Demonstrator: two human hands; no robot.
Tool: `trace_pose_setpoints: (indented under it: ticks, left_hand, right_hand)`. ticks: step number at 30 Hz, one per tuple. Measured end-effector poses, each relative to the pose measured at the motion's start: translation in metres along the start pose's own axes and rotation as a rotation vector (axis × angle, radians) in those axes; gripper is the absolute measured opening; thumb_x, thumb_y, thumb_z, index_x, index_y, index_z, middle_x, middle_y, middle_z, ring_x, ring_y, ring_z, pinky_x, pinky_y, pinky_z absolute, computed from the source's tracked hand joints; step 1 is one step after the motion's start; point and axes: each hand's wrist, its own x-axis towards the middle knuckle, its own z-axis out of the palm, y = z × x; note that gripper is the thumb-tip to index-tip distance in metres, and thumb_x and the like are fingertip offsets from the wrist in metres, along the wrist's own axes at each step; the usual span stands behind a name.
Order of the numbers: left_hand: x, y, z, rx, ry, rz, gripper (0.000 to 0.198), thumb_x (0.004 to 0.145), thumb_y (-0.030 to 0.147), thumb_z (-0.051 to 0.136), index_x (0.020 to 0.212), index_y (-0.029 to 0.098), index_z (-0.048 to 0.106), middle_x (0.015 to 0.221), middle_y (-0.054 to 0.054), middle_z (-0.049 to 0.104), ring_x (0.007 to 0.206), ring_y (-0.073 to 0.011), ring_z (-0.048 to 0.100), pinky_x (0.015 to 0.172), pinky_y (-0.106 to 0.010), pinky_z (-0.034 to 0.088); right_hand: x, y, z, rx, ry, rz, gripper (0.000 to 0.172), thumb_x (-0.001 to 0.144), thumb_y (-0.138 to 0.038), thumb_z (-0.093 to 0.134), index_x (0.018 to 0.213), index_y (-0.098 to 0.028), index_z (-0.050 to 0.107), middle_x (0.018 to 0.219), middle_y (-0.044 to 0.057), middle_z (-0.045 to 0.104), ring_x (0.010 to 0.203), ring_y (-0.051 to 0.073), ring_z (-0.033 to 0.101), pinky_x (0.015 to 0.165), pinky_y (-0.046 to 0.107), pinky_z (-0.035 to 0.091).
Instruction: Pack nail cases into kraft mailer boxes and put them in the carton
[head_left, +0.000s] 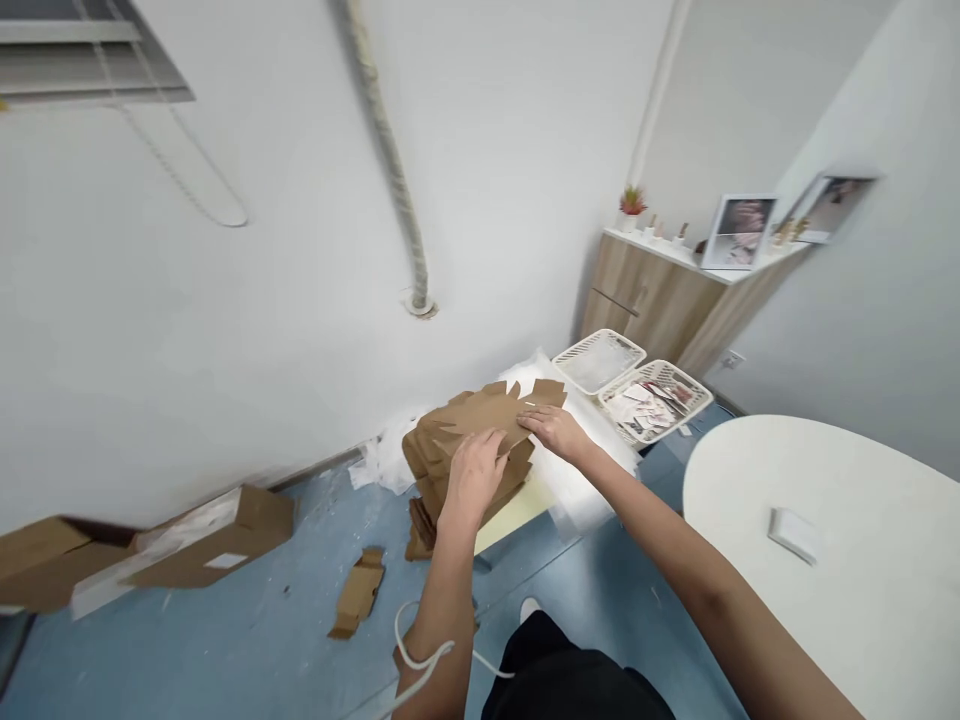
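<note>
A brown flattened cardboard box lies on top of a pile of folded-flat boxes, on a low pale yellow surface. My left hand is on its near edge, fingers curled against the cardboard. My right hand grips its right part, with the fingertips bent over it. The undersides of both hands are hidden. White sheet wrapping spreads beside and behind the pile. One loose flattened box is on the blue floor, left of my arm.
Two white plastic baskets stand at the right, one holding cards and packets. A white round-edged table bears a small white box. Open cartons line the wall at left. A white cable crosses near my left forearm.
</note>
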Motion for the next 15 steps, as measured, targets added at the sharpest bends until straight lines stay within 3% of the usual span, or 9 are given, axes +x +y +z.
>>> trace_pose_setpoints:
  ticks: [3, 7, 11, 15]
  left_hand:
    - [0.014, 0.053, 0.015, -0.03, 0.056, 0.176, 0.033, 0.089, 0.01, 0.046, 0.116, 0.019, 0.063, 0.119, -0.008, 0.069, 0.108, -0.0216, 0.063, 0.106, -0.043, 0.042]
    - [0.029, 0.144, 0.052, -0.13, 0.071, 0.446, 0.038, 0.092, 0.011, 0.041, 0.123, 0.019, 0.06, 0.124, -0.008, 0.067, 0.114, -0.0197, 0.061, 0.11, -0.044, 0.04]
    - [0.03, 0.245, 0.105, -0.215, 0.032, 0.679, 0.042, 0.091, 0.009, 0.04, 0.129, 0.019, 0.057, 0.128, -0.008, 0.064, 0.118, -0.02, 0.059, 0.108, -0.045, 0.042]
    - [0.019, 0.343, 0.17, -0.31, -0.018, 0.886, 0.044, 0.092, 0.008, 0.037, 0.13, 0.02, 0.056, 0.128, -0.008, 0.065, 0.119, -0.0185, 0.059, 0.107, -0.041, 0.044]
  right_hand:
    - [-0.055, 0.017, -0.056, -0.113, 0.073, 0.077, 0.034, 0.095, -0.012, 0.045, 0.122, -0.021, 0.063, 0.121, 0.008, 0.069, 0.113, 0.018, 0.062, 0.099, 0.035, 0.047]
    - [-0.162, 0.031, -0.133, -0.293, 0.078, 0.249, 0.036, 0.095, -0.014, 0.047, 0.128, -0.023, 0.06, 0.126, 0.008, 0.066, 0.116, 0.019, 0.06, 0.1, 0.037, 0.047]
    - [-0.289, 0.033, -0.191, -0.452, 0.093, 0.428, 0.035, 0.095, -0.012, 0.045, 0.125, -0.021, 0.062, 0.124, 0.009, 0.067, 0.115, 0.02, 0.06, 0.1, 0.037, 0.047]
    - [-0.418, 0.027, -0.223, -0.563, 0.077, 0.612, 0.039, 0.093, -0.006, 0.042, 0.121, -0.02, 0.065, 0.12, 0.009, 0.069, 0.111, 0.02, 0.062, 0.095, 0.035, 0.05]
